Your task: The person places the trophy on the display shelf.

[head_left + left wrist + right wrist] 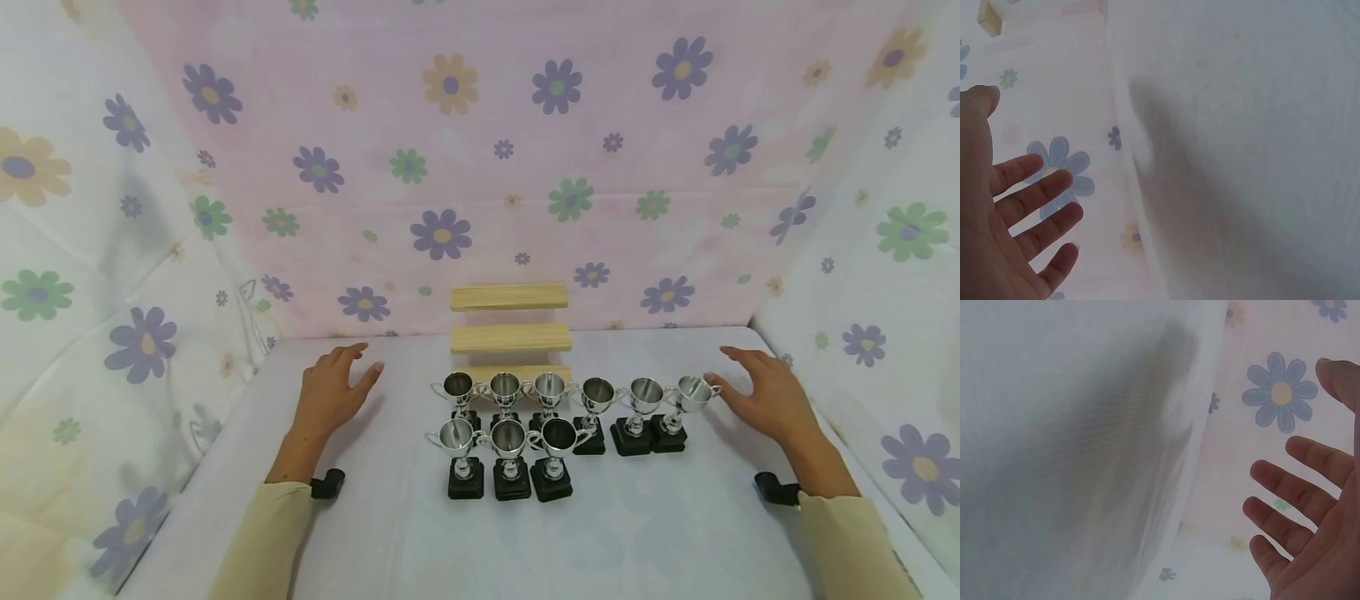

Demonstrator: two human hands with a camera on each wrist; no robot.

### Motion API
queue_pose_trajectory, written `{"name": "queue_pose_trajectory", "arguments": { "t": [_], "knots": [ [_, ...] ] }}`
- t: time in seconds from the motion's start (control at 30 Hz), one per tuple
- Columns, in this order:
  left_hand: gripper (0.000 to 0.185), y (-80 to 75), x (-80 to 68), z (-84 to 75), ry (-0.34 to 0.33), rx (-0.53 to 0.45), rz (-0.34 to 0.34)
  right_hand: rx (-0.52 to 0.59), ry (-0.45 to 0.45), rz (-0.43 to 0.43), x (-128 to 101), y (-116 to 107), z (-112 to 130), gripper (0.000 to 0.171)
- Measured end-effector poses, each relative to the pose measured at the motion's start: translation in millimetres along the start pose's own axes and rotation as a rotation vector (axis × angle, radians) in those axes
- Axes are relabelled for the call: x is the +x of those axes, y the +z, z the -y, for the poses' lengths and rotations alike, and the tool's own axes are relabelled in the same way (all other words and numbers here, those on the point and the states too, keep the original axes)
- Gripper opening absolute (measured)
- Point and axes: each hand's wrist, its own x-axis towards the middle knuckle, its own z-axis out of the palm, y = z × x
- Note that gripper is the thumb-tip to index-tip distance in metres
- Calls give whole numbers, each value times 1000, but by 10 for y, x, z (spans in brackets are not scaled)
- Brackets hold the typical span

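Small silver trophy cups on black square bases stand in two rows on the white table. The back row has several, ending at the right with a slightly tilted trophy (693, 393). Three make up the front row, with a middle trophy (509, 439) between its neighbours. To the left of the rows is my left hand (330, 396), fingers relaxed and holding nothing. My right hand (768, 396) is also relaxed, its thumb tip overlapping the rightmost trophy's handle in the head view; whether they touch I cannot tell. Both wrist views show spread, unoccupied fingers.
Behind the trophies rise three wooden boards like steps, with a middle board (511, 337) and a top board (510, 297); the back-row cups partly cover the lowest. Flowered cloth (495, 192) hangs at the back and both sides. Each wrist wears a black strap.
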Motion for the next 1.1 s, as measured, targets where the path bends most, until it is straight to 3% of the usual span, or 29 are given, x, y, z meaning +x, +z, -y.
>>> {"name": "queue_pose_trajectory", "arguments": {
  "t": [0.27,0.6,1.1],
  "knots": [
    [60,121,15,-100,39,-56,22,28,-28,8,9,11,105,57],
    [56,209,59,-365,86,-97,72,64,-30,74,0,-54,247,52],
    [53,265,97,-600,56,-319,196,144,-214,54,-20,-125,254,54]
  ]
}}
